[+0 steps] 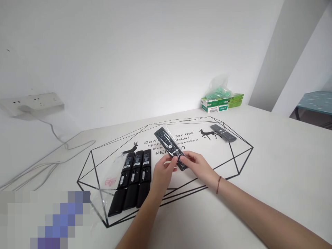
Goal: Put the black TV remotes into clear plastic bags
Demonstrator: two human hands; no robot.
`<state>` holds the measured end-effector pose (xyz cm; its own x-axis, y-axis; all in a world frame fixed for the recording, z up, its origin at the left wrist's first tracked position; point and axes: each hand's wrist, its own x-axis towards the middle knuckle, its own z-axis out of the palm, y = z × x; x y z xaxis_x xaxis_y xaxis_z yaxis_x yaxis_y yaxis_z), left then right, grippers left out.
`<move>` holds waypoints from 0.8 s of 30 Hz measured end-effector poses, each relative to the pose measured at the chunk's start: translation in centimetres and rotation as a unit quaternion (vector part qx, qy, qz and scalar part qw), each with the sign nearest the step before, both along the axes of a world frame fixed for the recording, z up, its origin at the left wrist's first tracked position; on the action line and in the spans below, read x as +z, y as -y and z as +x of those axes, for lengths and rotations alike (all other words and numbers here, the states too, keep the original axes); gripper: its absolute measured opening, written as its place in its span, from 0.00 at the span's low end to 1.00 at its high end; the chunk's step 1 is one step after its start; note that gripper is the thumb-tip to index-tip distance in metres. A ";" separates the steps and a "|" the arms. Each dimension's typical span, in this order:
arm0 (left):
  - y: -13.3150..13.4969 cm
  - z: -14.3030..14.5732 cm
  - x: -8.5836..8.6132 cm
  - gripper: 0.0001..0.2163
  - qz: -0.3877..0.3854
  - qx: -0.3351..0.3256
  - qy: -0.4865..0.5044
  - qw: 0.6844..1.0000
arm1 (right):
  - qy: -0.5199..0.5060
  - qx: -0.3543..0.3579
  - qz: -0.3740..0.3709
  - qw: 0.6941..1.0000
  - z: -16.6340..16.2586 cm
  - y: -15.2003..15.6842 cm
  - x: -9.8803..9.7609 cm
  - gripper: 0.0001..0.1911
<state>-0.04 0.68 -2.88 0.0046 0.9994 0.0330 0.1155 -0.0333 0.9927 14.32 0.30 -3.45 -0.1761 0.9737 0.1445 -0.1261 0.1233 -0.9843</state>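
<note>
Both hands hold one black remote control above the white table, buttons up, its far end pointing away to the left. A clear plastic sleeve seems to wrap it. My left hand pinches the near end from the left. My right hand pinches the same end from the right; a thin cord bracelet is on that wrist. Three more black remotes lie side by side, backs up, left of my left hand.
Another black remote lies at the right of the table's black line drawing. An empty clear bag lies beside the three remotes. Green and white boxes with a plastic bag stand against the wall. A power strip and cable are at left.
</note>
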 end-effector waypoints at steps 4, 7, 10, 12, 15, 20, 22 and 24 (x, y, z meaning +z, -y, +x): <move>0.0 -0.1 0.0 0.19 0.049 0.007 -0.051 0.997 | -0.083 0.025 -0.042 0.995 -0.5 0.2 0.3 0.20; 0.1 -0.3 0.3 0.25 0.087 0.002 -0.081 0.993 | -0.024 -0.106 -0.005 0.994 1.0 -1.2 1.0 0.22; 0.3 -0.4 0.6 0.24 0.110 0.015 -0.116 0.987 | 0.023 -0.246 0.033 0.968 6.0 -3.8 1.3 0.24; 0.3 -0.3 0.5 0.22 0.122 0.016 -0.137 0.983 | 0.063 -0.341 0.043 0.937 10.9 -5.2 1.1 0.23; 0.3 0.0 0.0 0.20 0.131 0.005 -0.160 0.978 | 0.146 -0.472 0.020 0.869 18.0 -6.1 -0.1 0.22; 0.4 0.0 -0.6 0.17 0.144 -0.030 -0.203 0.968 | 0.272 -0.546 -0.076 0.789 23.7 -6.3 -2.6 0.17; 0.3 -0.1 -0.6 0.16 0.156 -0.040 -0.216 0.963 | 0.313 -0.536 -0.098 0.778 24.1 -6.7 -3.2 0.14; 0.4 -0.2 -0.5 0.15 0.160 -0.050 -0.224 0.960 | 0.348 -0.517 -0.110 0.774 24.0 -7.3 -3.6 0.14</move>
<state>-0.24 0.31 -3.43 0.1850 0.9321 0.3115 0.5093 -0.3620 0.7807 38.30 7.65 -7.01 0.7539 0.6329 0.1760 0.4987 -0.3770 -0.7805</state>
